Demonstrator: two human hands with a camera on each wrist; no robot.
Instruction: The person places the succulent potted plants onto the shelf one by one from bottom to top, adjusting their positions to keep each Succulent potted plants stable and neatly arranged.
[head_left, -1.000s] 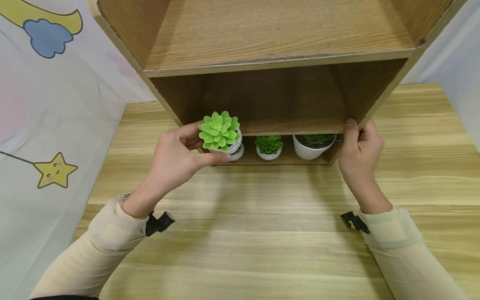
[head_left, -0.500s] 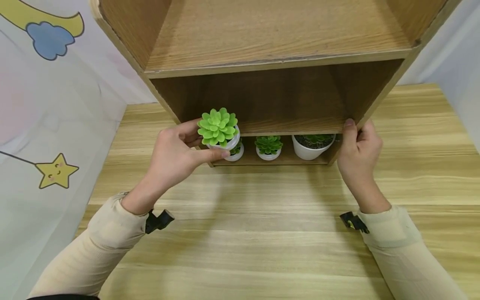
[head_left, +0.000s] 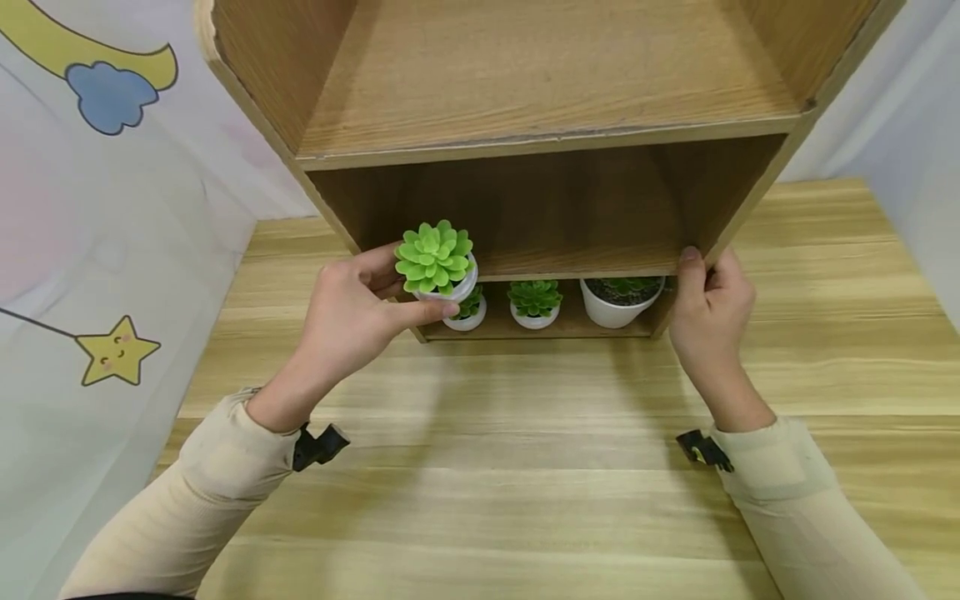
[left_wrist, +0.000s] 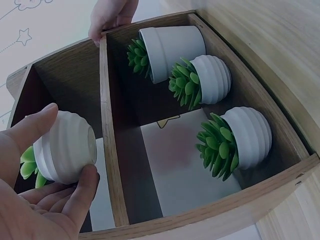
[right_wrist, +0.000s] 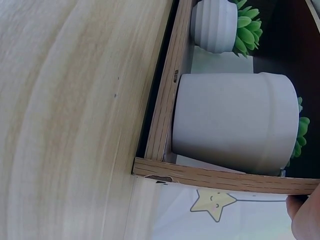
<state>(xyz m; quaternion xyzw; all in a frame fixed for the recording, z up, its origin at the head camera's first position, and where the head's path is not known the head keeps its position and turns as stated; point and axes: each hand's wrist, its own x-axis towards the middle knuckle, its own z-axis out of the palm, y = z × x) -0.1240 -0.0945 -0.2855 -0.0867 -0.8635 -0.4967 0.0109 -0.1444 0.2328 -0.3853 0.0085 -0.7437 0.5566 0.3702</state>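
Note:
My left hand [head_left: 348, 310] holds a potted succulent [head_left: 433, 257] with bright green leaves. Its white ribbed pot [left_wrist: 67, 147] sits between thumb and fingers in the left wrist view, in front of the middle compartment's left end. My right hand [head_left: 712, 321] grips the right side of the wooden shelf [head_left: 555, 143], thumb on the front edge of the middle board. Below, in the bottom compartment, stand two small succulents, the left one [left_wrist: 245, 140] partly hidden by the held pot in the head view, the other [head_left: 535, 302] in the middle. A larger white pot [right_wrist: 230, 122] stands at the right.
The shelf stands on a wood-grain table [head_left: 495, 483]. Its upper board [head_left: 555, 75] lies above the middle compartment. A pale cloth with a yellow star [head_left: 120, 350] and a blue cloud [head_left: 112, 96] hangs at the left.
The head view has shifted slightly, so the shelf appears a little lower. The held succulent has risen slightly relative to the bottom pots, showing more of the left one. The right hand keeps its grip.

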